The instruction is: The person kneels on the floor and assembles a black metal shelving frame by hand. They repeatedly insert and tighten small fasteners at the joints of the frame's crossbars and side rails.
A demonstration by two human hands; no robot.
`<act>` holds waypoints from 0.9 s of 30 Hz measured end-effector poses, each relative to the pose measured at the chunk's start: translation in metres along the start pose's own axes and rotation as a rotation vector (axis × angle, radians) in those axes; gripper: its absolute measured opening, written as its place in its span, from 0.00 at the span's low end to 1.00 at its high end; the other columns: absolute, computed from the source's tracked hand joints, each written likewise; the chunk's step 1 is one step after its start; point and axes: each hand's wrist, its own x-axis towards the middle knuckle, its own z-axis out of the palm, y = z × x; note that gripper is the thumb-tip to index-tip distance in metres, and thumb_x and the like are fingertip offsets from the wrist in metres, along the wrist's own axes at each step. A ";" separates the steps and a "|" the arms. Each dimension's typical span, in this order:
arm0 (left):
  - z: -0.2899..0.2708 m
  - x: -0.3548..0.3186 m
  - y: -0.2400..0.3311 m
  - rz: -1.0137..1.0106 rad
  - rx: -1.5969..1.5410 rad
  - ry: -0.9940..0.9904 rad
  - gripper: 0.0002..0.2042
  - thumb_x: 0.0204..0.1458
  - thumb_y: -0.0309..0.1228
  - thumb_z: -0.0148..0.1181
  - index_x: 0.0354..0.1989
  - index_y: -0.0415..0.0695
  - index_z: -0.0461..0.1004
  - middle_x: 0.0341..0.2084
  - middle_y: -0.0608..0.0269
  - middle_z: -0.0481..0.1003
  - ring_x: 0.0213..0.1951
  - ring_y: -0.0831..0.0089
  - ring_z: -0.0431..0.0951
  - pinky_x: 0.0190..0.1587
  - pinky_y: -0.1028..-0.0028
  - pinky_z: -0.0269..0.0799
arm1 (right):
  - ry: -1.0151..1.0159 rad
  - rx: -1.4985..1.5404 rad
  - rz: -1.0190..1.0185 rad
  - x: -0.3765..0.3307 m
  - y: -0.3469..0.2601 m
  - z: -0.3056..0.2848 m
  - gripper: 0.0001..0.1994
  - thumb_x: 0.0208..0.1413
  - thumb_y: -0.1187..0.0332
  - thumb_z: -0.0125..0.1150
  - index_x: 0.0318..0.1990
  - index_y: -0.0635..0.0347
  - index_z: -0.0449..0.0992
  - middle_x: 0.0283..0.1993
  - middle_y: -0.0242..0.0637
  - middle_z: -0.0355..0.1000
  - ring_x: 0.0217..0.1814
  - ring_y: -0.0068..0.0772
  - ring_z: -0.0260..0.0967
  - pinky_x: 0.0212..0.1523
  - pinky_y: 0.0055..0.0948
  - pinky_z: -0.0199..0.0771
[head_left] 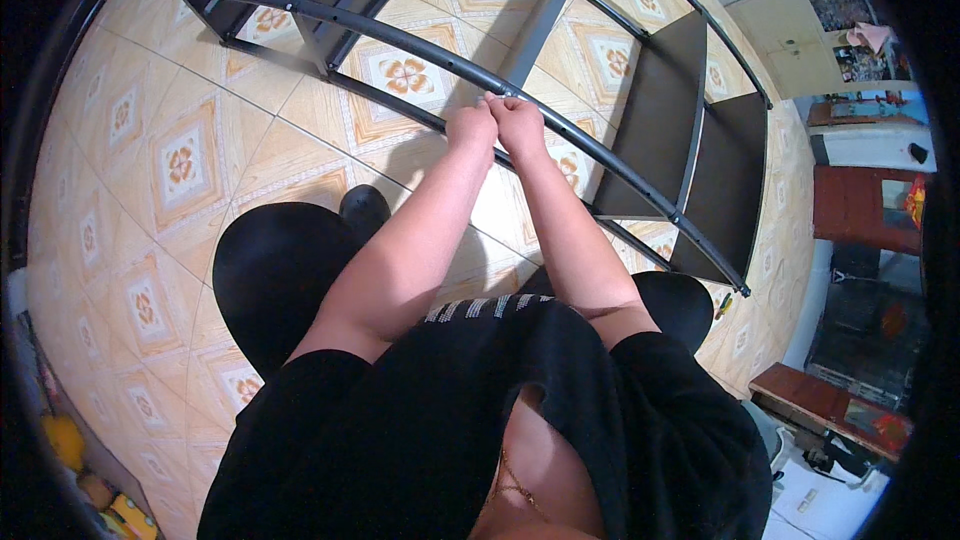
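**Both hands pinched together on a dark metal rack laid on a tiled floor**

The floor point(190, 170) under the hands is glossy beige tile with orange flower squares; beyond and to the right of the hands lie the rack's dark shelves point(660, 120); far right, a red cabinet point(860, 205) and a wall with pictures, bent by the lens. The left hand point(472, 126) and right hand point(520, 123) touch each other, fingers closed in a pinch on the upper rail point(400, 35) of the rack; whatever small piece they grip is hidden by the fingertips. The person's black clothing point(420, 420) covers the near floor; the yellow objects at lower left are cut off and unclear.
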 end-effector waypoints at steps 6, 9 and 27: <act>0.010 -0.036 0.027 0.037 -0.182 -0.021 0.18 0.59 0.39 0.50 0.35 0.33 0.75 0.32 0.56 0.76 0.32 0.67 0.74 0.38 0.65 0.68 | 0.032 -0.460 -0.105 0.007 -0.004 -0.023 0.29 0.54 0.42 0.53 0.26 0.64 0.79 0.24 0.50 0.73 0.28 0.48 0.72 0.33 0.40 0.70; 0.008 -0.024 0.027 0.160 0.203 -0.004 0.15 0.57 0.39 0.52 0.35 0.37 0.76 0.29 0.53 0.78 0.31 0.60 0.77 0.38 0.64 0.70 | -0.070 -0.361 -0.117 0.021 0.004 -0.039 0.29 0.57 0.44 0.49 0.24 0.63 0.80 0.24 0.50 0.74 0.31 0.47 0.73 0.36 0.37 0.70; -0.002 -0.029 0.048 0.378 0.669 -0.012 0.15 0.55 0.41 0.52 0.34 0.40 0.75 0.34 0.50 0.77 0.40 0.52 0.76 0.42 0.59 0.70 | 0.510 -0.569 -0.876 0.011 0.033 -0.037 0.13 0.33 0.66 0.70 0.32 0.51 0.77 0.35 0.30 0.72 0.39 0.36 0.68 0.38 0.35 0.67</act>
